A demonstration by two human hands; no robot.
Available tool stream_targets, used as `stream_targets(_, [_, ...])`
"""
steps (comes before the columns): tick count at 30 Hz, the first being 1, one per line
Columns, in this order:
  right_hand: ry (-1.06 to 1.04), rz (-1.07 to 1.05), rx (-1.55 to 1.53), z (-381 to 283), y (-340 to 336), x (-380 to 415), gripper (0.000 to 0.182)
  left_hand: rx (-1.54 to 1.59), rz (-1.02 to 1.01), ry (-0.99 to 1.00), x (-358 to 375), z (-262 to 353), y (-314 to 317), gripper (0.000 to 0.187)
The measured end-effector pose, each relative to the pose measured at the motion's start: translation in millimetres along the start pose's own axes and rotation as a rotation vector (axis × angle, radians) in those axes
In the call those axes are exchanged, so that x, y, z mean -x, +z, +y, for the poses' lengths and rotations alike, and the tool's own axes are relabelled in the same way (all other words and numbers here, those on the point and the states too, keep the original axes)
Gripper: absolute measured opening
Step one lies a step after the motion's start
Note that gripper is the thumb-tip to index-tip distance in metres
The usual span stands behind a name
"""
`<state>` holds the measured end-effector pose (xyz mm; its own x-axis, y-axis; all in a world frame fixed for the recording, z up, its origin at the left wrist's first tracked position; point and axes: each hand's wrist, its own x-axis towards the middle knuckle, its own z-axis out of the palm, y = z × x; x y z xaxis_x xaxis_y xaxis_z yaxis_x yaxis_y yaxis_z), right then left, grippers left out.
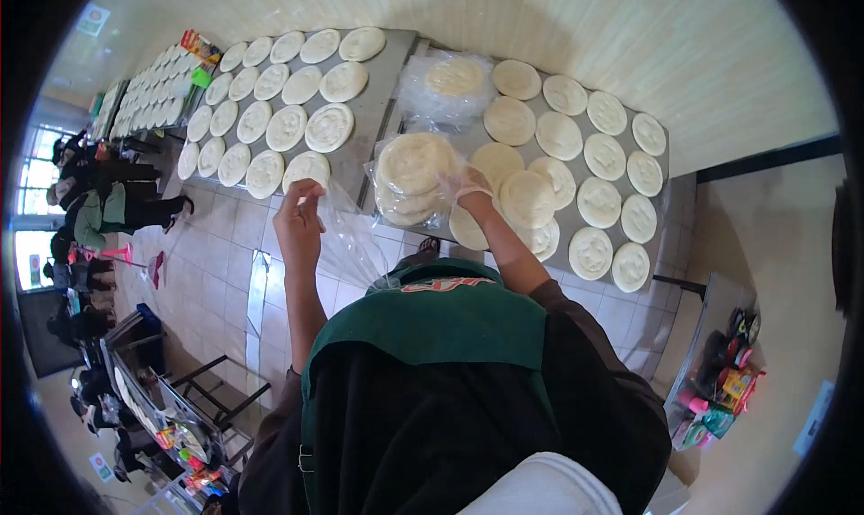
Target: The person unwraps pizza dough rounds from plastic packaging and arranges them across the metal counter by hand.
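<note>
My left hand [300,220] is closed, with its fingertips pinching clear plastic film [346,236] that hangs down toward my apron. My right hand [464,186] has thin clear plastic around it and grips the right edge of a stack of pale flatbreads [412,169]. Several rounds lie in that stack, with clear plastic about them. Plastic glare partly hides the right fingers. Just right of this hand, a few loose flatbreads [527,198] overlap on the metal table [576,160].
Behind the stack sits another plastic-wrapped flatbread [454,77]. Rows of rounds cover the left metal table [382,83]. Packets and bottles lie on a side table [720,380] at right. People [117,205] stand at far left, near a metal-framed table [211,380].
</note>
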<state>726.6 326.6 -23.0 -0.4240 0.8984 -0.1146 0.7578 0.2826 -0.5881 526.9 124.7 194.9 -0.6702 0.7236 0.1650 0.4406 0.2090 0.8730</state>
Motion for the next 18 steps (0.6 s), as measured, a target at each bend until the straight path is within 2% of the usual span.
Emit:
stream_targets(3, [0.097, -0.193, -0.12, -22, -23, -9, 0.045, -0.109, -0.06, 0.038, -8, -5, -11, 0.013])
stream_targets(6, [0.124, -0.009, -0.284, -19, -22, -13, 0.035, -0.196, -0.129, 0.01, -19, -11, -14, 0.018])
stream_targets(9, [-0.005, 0.198, -0.516, -31, -50, -12, 0.023, -0.181, -0.243, 0.024, -34, -15, -1, 0.026])
stream_targets(12, [-0.52, 0.395, -0.253, -96, -139, 33, 0.022, 0.057, -0.392, -0.063, -49, 5, 30, 0.037])
stream_targets(13, [-0.641, 0.399, -0.115, -107, -154, 42, 0.021, 0.245, -0.452, -0.114, -53, 14, 43, 0.045])
stream_targets(14, [-0.754, 0.398, 0.029, -116, -165, 51, 0.021, 0.313, -0.51, -0.115, -58, 20, 55, 0.046])
stream_targets(16, [-0.777, 0.366, 0.123, -135, -183, 79, 0.021, 0.445, -0.635, -0.119, -62, 41, 76, 0.047])
stream_targets(18, [-0.798, 0.356, 0.183, -130, -193, 93, 0.021, 0.258, -0.643, -0.025, -61, 62, 93, 0.041])
